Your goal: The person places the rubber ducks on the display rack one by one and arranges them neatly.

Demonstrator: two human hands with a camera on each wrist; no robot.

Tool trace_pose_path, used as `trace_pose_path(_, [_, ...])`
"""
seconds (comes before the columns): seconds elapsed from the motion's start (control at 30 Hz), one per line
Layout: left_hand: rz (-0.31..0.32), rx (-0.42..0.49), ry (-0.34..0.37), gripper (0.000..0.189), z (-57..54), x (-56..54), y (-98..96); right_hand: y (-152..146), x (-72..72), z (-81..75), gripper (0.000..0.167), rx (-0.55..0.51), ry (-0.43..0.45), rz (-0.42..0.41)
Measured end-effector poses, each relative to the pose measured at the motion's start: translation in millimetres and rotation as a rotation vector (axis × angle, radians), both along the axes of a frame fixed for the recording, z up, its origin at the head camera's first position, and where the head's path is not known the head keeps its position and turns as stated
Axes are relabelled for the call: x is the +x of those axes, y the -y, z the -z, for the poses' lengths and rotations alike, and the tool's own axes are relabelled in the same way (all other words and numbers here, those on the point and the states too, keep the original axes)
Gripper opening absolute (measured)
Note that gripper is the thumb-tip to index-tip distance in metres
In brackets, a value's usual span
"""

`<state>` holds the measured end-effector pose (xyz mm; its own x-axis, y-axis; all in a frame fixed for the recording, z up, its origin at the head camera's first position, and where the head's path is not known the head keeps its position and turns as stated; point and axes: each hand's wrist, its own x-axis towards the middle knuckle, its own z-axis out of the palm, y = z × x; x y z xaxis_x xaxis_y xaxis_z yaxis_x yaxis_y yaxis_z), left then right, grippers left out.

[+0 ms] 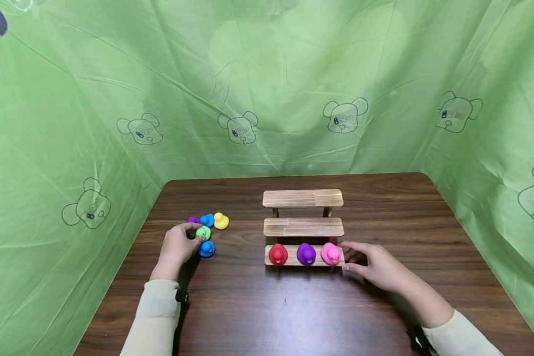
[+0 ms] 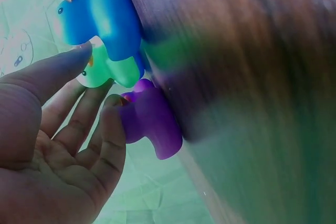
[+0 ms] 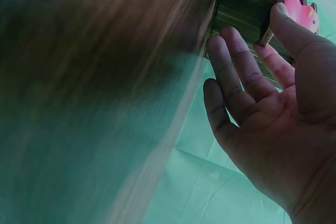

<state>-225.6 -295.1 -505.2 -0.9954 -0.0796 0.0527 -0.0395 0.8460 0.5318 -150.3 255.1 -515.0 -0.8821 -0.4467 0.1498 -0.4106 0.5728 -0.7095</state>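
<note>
A green rubber duck (image 1: 203, 233) is between the thumb and fingers of my left hand (image 1: 178, 247), which pinches at it. Blue ducks stand on both sides of it, the nearer blue duck (image 1: 206, 249) toward me and the other blue duck (image 1: 207, 220) behind. A purple duck (image 2: 152, 119) sits by the left fingertips. My right hand (image 1: 378, 267) touches the right end of the wooden three-step stand (image 1: 303, 227), fingers loosely extended and thumb at the bottom step. On that step stand a red duck (image 1: 278, 254), a purple duck (image 1: 306, 253) and a pink duck (image 1: 331, 253).
A yellow duck (image 1: 221, 221) stands at the right of the loose group. The upper two steps of the stand carry no ducks. Everything is on a dark wooden table (image 1: 240, 306), with a green printed cloth (image 1: 285, 74) hanging around its back and sides.
</note>
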Motion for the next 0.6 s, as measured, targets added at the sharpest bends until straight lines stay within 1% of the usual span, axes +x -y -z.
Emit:
trace_pose_path(0.23, [-0.004, 0.029, -0.041, 0.041, -1.4, 2.1, 0.3, 1.1, 0.3, -0.7, 0.052, -0.002, -0.003, 0.001])
trace_pose_path(0.4, [-0.021, 0.052, -0.057, 0.039, -2.7, 3.4, -1.0, 0.6, 0.2, 0.2, 0.053, 0.001, -0.006, 0.001])
trace_pose_path(0.6, [-0.018, 0.072, -0.076, 0.036, -4.3, 4.1, -3.2, 1.1, 0.2, 0.1, 0.053, -0.001, -0.029, 0.001])
